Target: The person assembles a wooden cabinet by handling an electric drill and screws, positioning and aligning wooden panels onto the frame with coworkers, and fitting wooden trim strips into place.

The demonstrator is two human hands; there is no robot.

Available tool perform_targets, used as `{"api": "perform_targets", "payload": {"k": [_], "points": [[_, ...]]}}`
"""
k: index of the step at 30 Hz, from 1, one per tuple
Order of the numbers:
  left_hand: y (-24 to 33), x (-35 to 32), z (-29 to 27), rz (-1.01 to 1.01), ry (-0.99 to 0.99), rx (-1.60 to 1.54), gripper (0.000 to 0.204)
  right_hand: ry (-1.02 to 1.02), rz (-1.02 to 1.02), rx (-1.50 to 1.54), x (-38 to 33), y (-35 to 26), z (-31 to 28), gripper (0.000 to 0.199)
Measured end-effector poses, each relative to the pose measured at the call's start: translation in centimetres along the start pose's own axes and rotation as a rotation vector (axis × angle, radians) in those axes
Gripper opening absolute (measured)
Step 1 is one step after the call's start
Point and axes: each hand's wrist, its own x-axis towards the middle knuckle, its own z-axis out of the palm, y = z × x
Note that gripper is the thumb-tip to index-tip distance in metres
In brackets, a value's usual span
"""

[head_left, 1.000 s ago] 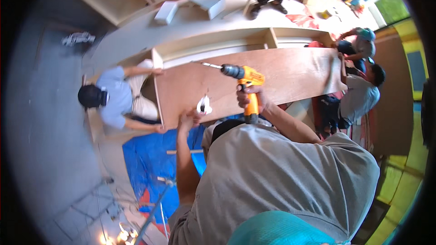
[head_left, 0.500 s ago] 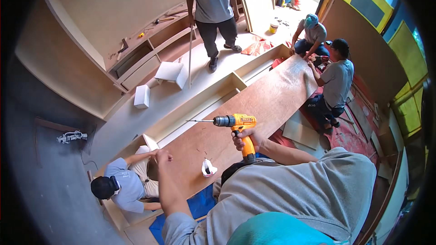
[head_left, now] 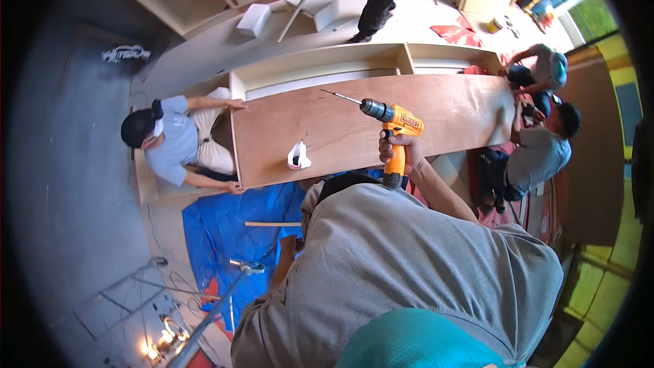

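My right hand [head_left: 400,152] is wrapped round the handle of an orange-and-black cordless drill [head_left: 403,123]. The drill's long bit points to the far left, above a brown plywood panel [head_left: 272,123]. Down at my left side, my left hand [head_left: 290,245] hangs near the blue tarp, partly hidden by my body, its fingers unclear. On the panel stands a small white open pouch [head_left: 298,157] with something dark inside, and a few thin dark pieces lie beside it. The panel rests over a pale wooden cabinet frame [head_left: 320,68].
At the left, a seated co-worker [head_left: 174,140] grips the panel's end with both hands. Two people [head_left: 541,143] crouch at its right end; another [head_left: 381,0] stands beyond. A blue tarp [head_left: 218,225], metal pole [head_left: 211,313] and lit lamps [head_left: 163,341] are at lower left.
My view has turned left. My left hand has dropped from above the panel to my side. The drill remains in my right hand. The left co-worker now has both hands on the panel's end.
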Motion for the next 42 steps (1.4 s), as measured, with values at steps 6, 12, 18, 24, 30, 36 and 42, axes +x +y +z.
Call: {"api": "perform_targets", "payload": {"k": [6,12,18,24,30,36,42], "points": [[-1.6,-3.8,-0.3,0.164,0.009,-0.165,0.014,-0.029,0.092,-0.014,0.8,-0.5,-0.5,0.026],[7.1,-12.6,5.0,0.427,-0.022,-0.124,0.021,-0.096,0.143,-0.006,0.8,-0.8,-0.6,0.026],[21.3,-32.7,11.7,0.881,-0.154,-0.171,0.03,-0.07,0.149,-0.026,0.8,-0.7,-0.7,0.027],[27.2,-51.9,13.0,1.465,-0.895,-0.125,0.06,-0.065,0.103,-0.019,0.7,-0.5,-1.4,0.027],[27.3,-64.6,20.2,1.513,-1.319,-0.755,0.03,-0.028,0.073,-0.047,0.8,0.0,-1.3,0.027],[30.6,-64.1,21.0,1.352,-1.165,-0.603,0.026,0.013,0.075,-0.016,0.7,0.2,-1.3,0.029],[31.7,-64.5,18.4,1.119,-1.443,-0.594,0.027,0.043,0.081,-0.029,0.7,0.2,-1.2,0.03]]}}
